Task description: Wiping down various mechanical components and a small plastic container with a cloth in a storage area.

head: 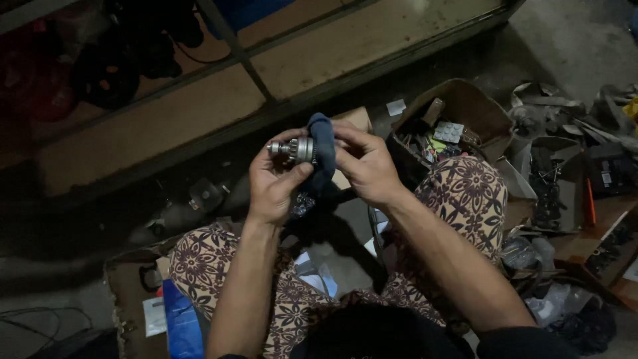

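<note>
While the person sits on the floor with knees apart, the head view shows both hands raised at chest height, presumably to bring the work close in dim light. The left hand [274, 181] is curled around a small metal geared part [292, 149], its long axis level, the narrow end pointing to nine o'clock. The right hand [364, 163] pinches a dark blue cloth [323, 151] against the part's three o'clock end.

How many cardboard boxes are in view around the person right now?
2 clearly. One open cardboard box of small parts sits beyond the right knee; a torn box lies by the left knee. Clutter at the right edge may hide more.
</note>
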